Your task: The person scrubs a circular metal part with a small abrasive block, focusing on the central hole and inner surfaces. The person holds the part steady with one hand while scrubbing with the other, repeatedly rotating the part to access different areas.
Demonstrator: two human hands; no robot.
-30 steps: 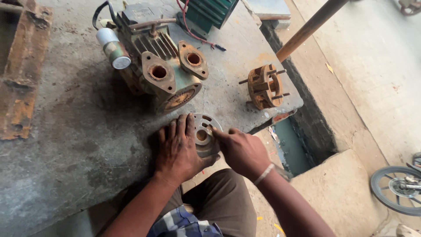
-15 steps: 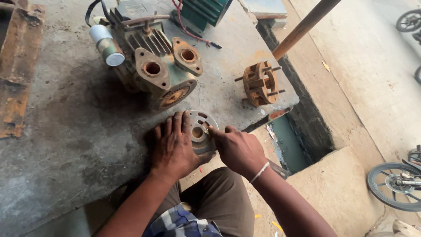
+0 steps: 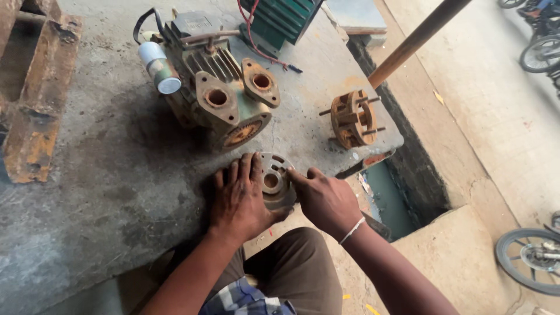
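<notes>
At the far left of the concrete slab (image 3: 105, 192) lies a rusty steel frame (image 3: 35, 99), well apart from the work. Further right stands the old pump body (image 3: 221, 99), with 2 rusty flanged ports facing up and a round opening at its front; a white cylinder (image 3: 158, 67) is fixed at its left side and a green box (image 3: 280, 20) stands behind it. Just in front of the pump, near the slab edge, lies the round metal disc (image 3: 274, 182), flat, with a hole in its middle. The left hand (image 3: 239, 198) lies spread on the slab with its fingers over the left part of the disc, pressing it down. The right hand (image 3: 326, 201) touches the right rim of the disc with the thumb and fingers; whether it really pinches the rim or only rests there, I cannot tell. The 2 hands are close together, with only the disc between them. To do this step well, I think the left palm should keep the disc flat and steady while the right fingers work at the rim, because the disc is near the edge and could slide off. Further right stands a rusty housing with 4 studs (image 3: 352, 119), apart from the hands, and behind it a wooden pole (image 3: 417, 41) leans.
</notes>
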